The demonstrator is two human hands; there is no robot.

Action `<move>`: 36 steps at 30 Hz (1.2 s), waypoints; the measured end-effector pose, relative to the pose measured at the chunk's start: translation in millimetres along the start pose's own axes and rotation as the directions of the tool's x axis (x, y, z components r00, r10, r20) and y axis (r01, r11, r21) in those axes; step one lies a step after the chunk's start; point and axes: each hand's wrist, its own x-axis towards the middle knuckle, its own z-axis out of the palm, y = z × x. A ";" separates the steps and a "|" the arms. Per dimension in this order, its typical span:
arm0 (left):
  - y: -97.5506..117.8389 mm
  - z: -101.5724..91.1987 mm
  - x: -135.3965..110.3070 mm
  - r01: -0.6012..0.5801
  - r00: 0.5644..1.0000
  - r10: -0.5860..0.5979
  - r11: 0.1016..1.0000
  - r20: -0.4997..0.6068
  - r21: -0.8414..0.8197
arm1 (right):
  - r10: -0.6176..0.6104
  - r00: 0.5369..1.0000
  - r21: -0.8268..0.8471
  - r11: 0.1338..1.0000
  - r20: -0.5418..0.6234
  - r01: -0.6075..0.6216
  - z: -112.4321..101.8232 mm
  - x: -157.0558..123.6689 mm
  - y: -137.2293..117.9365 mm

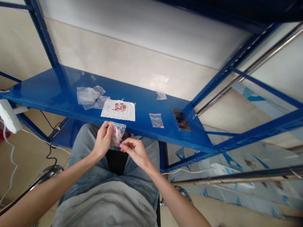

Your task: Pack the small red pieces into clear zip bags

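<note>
Over my lap, just in front of the blue shelf (58, 96), both hands hold one small clear plastic bag (117, 133) with something reddish inside. My left hand (102, 140) pinches its left edge, fingers closed. At the bag's lower right corner, my right hand (135, 150) pinches with thumb and forefinger. On the shelf behind lies a white cloth (118, 109) with small red pieces on it. A pile of empty clear bags (89, 95) sits to its left. A filled small bag (156, 120) lies to its right.
Another small bag (161, 96) lies at the shelf's back. A dark blurred object (180, 119) rests near the right end. A white power strip (6, 113) with cables hangs at the left corner. Blue frame posts and a steel rod rise on the right.
</note>
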 end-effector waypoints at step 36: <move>5.5 10.0 -9.3 0.014 0.935 -0.013 1.000 0.356 -0.002 | -0.031 0.980 0.201 0.977 -0.194 0.071 -10.4 3.4 -6.5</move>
